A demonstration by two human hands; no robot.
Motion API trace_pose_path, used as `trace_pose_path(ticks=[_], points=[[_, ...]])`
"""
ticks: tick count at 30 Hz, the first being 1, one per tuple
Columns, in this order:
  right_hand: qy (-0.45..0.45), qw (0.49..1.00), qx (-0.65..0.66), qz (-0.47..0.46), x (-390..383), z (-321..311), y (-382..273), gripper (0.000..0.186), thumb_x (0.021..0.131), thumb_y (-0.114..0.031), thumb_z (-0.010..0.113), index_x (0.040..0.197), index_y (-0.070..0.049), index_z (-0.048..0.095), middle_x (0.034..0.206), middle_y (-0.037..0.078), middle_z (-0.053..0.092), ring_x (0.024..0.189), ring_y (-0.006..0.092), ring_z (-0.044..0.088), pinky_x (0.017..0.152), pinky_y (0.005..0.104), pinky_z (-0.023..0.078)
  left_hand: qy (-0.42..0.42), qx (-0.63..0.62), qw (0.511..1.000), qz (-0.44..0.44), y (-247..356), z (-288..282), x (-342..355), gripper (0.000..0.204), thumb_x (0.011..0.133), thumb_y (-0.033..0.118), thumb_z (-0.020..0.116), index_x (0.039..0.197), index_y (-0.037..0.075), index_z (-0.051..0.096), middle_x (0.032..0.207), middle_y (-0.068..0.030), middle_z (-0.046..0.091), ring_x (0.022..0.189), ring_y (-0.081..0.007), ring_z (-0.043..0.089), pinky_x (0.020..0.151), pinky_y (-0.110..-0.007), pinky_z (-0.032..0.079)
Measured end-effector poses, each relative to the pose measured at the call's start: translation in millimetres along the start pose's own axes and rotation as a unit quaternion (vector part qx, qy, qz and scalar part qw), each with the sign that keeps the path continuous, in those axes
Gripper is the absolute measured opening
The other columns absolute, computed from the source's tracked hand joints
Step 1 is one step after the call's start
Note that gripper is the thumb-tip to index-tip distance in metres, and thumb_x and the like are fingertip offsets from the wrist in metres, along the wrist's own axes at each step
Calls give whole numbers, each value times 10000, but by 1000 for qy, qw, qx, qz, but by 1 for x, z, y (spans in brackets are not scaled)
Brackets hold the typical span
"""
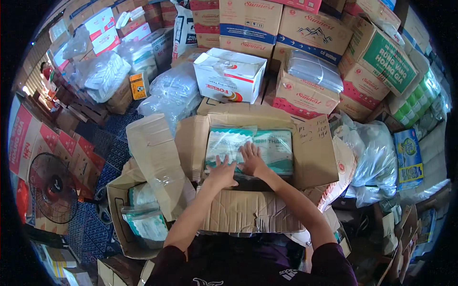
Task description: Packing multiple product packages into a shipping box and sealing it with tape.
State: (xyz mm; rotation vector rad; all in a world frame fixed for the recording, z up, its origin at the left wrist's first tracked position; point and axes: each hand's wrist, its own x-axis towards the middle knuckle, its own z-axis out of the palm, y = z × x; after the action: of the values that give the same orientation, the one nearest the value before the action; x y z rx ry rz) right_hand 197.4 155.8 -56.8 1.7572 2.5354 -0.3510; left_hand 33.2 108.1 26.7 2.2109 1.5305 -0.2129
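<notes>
Across the top of the white-and-teal plastic-wrapped packs (276, 142), both hands lie palm down, fingers spread, neither grip closed around anything. The left hand (221, 173) rests on the near left part of the layer; the right hand (251, 159) sits just beside it, close to the middle and slightly farther from the body. The packs are thus directly beneath both grips, and the layer's long axis runs left to right, across the line of the forearms. Where one pack ends and the next begins is hard to tell under the glossy film. Around them stand the walls of a brown corrugated carton (314, 159), its flaps folded outward. Just left of it, a second carton (118, 209) holds similar teal-and-white packs (147, 224). Beyond the far flap sits a white-and-red carton (230, 78), with a bundle of clear plastic bags (172, 93) beside it.
</notes>
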Motion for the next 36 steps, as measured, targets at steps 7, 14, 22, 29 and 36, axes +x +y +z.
trace_pose_path(ticks=[7,14,22,29,36], points=[[-19,997,42,-67,20,4,17,783,881,-475,447,1433,-29,116,1468,287,33,1349,465,80,1104,511,81,-47,-18,999,16,6,3,29,734,671,389,736,1292,164,417,1377,-155,376,1305,-449,256,882,-762,273],[111,941,249,-199,21,21,53,583,826,-237,590,1344,-83,370,1412,282,259,1308,416,273,1079,508,199,-71,3,995,64,-6,38,28,763,750,457,644,1347,73,362,1373,-240,355,1263,-420,333,1025,-513,315],[151,934,284,-154,24,22,60,458,803,-102,598,1250,-103,497,1327,195,442,1216,354,432,999,404,373,85,-379,907,166,-25,-57,-101,383,889,244,564,1226,69,520,1126,-120,606,996,-205,581,838,-323,456],[120,956,247,-101,15,-12,42,352,840,-103,524,1190,-75,533,1274,152,512,1068,319,558,850,365,477,450,-188,801,-346,-137,-41,-228,372,856,283,611,1135,40,577,981,-84,642,853,-207,604,767,-326,472],[179,940,269,-115,22,-2,58,291,831,-53,527,1117,-62,583,1257,113,534,976,320,606,831,349,484,199,-217,617,-729,-211,56,-236,831,707,510,693,1339,86,359,1333,-211,383,1235,-438,338,924,-631,345]])
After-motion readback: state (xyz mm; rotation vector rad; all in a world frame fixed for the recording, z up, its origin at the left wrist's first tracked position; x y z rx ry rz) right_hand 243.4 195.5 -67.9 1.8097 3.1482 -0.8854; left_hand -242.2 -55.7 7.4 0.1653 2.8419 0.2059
